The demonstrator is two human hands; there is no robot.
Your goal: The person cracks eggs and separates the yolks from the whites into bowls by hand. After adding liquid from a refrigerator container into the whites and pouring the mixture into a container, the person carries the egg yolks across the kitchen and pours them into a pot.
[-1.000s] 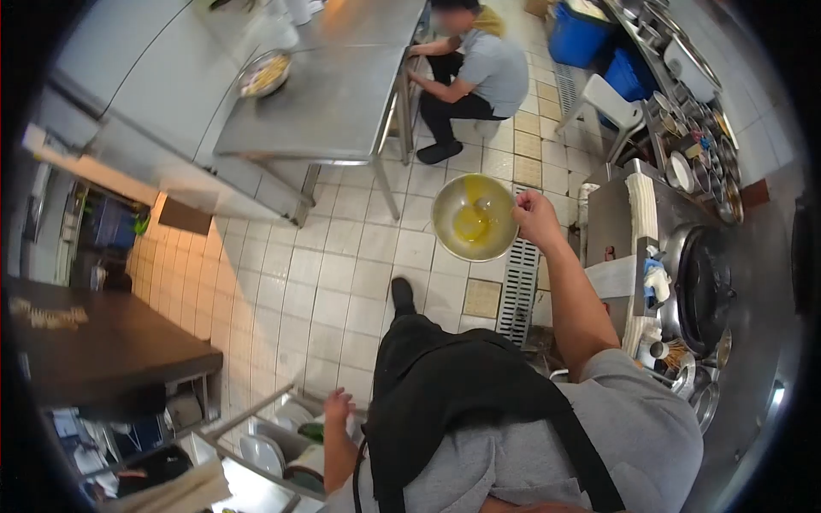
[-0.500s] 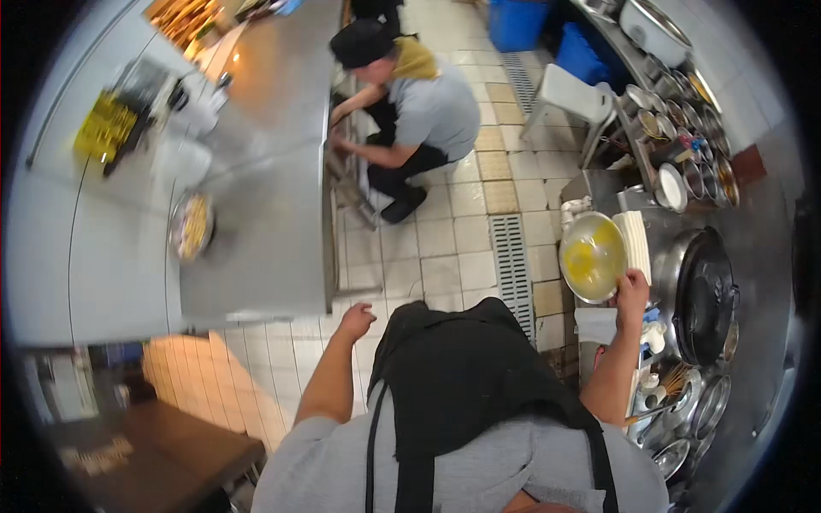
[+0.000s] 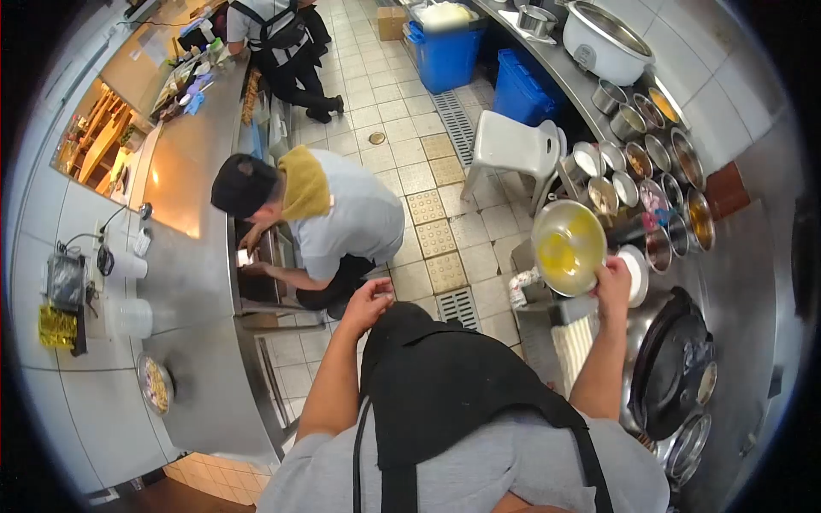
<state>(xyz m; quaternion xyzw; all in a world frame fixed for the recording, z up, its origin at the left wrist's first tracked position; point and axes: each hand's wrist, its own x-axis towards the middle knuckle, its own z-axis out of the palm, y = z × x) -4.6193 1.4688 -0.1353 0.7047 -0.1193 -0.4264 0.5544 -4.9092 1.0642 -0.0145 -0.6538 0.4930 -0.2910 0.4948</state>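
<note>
My right hand (image 3: 612, 289) grips the near right rim of a metal mixing bowl (image 3: 588, 261), fingers wrapped over its edge. Inside the bowl lies a small amount of yellow liquid (image 3: 558, 253), with more smeared up its wall. The bowl hangs in the air beside the counter on the right, slightly tilted. My left hand (image 3: 368, 304) is in the air in front of my apron, holding nothing, its fingers loosely bent and apart. It is nearest to the crouching co-worker's legs, without visible contact.
A co-worker (image 3: 351, 209) crouches at an opening under the left steel counter (image 3: 201, 376); another person (image 3: 278, 43) stands farther back. A white stool (image 3: 513, 145) and blue bins (image 3: 445, 56) stand ahead. On the right are several seasoning pots (image 3: 629, 124) and a dark wok (image 3: 680, 376).
My view has shifted forward along the aisle. The bowl stays in my right hand and now sits nearer the seasoning pots. My left hand has risen slightly; the co-worker still crouches.
</note>
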